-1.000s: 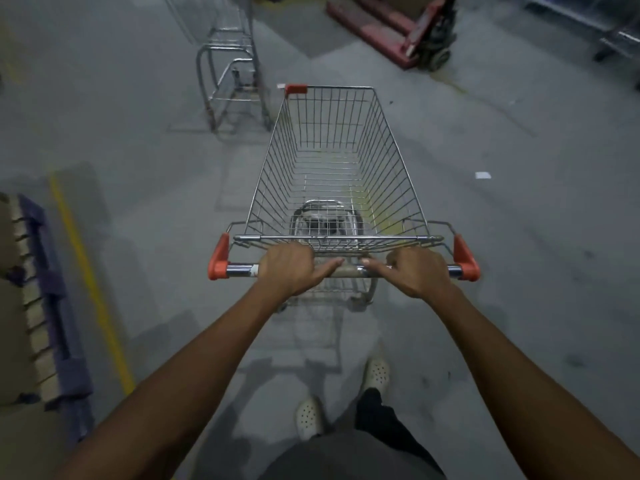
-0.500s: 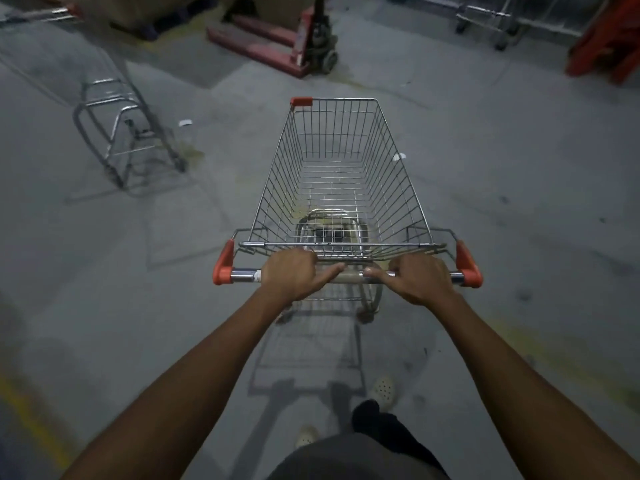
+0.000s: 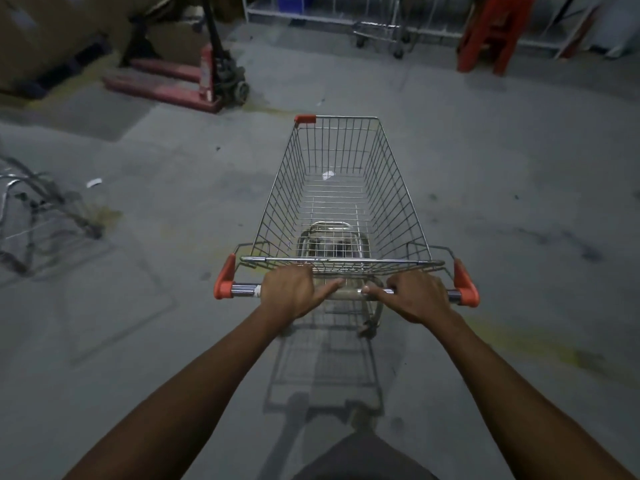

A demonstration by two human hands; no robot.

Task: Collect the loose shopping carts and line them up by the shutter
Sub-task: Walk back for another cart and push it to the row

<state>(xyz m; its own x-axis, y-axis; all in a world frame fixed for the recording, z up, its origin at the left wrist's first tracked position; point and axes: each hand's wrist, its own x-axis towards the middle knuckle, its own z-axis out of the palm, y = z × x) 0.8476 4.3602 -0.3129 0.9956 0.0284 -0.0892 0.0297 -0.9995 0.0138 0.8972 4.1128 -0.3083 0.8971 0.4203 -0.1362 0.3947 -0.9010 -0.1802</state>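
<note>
On concrete floor, both hands gripping shopping cart handle

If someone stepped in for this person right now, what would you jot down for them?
Hands: left hand and right hand both grip the handle bar of a shopping cart, which points toward the far side.
Other carts: one parked cart stands at the far side near a red stool. A blurred loose cart sits at the left edge.
Done: this cart is in hand.
Left: line it up, then fetch the loose cart. I cannot make out the shutter.
</note>
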